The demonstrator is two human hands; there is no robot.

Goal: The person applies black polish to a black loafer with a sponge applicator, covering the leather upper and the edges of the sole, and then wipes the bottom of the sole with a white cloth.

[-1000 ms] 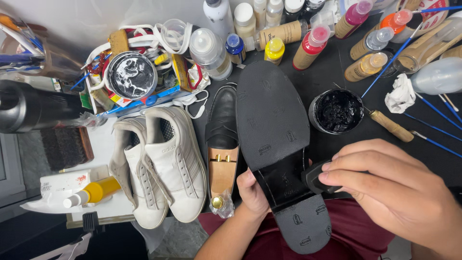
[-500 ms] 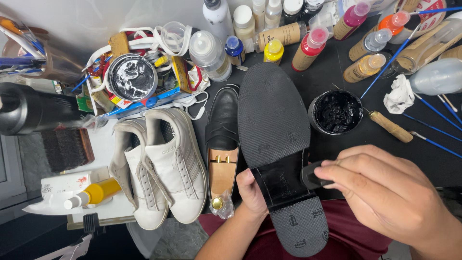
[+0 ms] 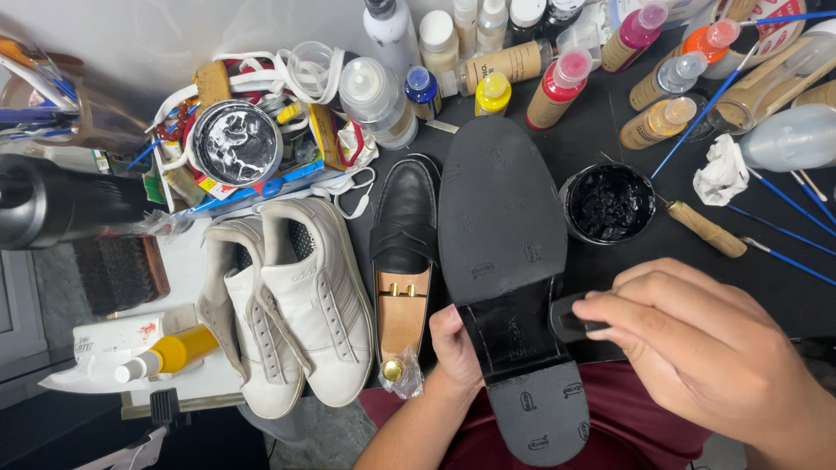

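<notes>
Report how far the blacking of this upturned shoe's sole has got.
Done: the sole's waist looks glossy black. In hand: the left hand steadies the upturned shoe; the right hand presses a dark applicator at its edge. Left: forepart and heel look matte; the open black jar stands nearby.

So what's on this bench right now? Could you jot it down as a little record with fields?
Left hand: steadies an upturned black shoe, sole facing up
Right hand: presses a small black applicator against the sole's glossy middle
Nearby: open jar of black paste, wooden-handled tool
Beside it: black loafer with wooden shoe tree, pair of white sneakers
Back: bottles, blue-handled brushes
</notes>
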